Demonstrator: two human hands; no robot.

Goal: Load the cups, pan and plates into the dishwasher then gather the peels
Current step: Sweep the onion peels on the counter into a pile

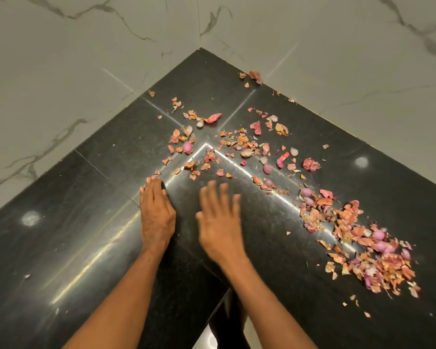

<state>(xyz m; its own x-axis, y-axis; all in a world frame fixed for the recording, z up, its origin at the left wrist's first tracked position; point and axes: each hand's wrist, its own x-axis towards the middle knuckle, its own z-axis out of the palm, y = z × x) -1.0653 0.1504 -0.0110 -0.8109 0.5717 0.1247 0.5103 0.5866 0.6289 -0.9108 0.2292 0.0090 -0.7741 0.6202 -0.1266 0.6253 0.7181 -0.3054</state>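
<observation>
Pink and orange onion peels lie scattered over the black corner countertop [86, 222]. A loose spread of peels [237, 144] covers the middle, toward the corner. A thicker heap of peels [363, 240] sits at the right. My left hand [156, 212] lies flat on the counter with straight fingers, its tips just short of the nearest peels. My right hand [219, 222] hovers beside it, fingers spread and blurred by motion, holding nothing. No cups, pan or plates are in view.
White marble walls [61, 71] meet in a corner behind the counter. The counter's inner front edge [227, 293] runs below my wrists, with floor beneath. A few stray peels [254, 75] lie against the right wall.
</observation>
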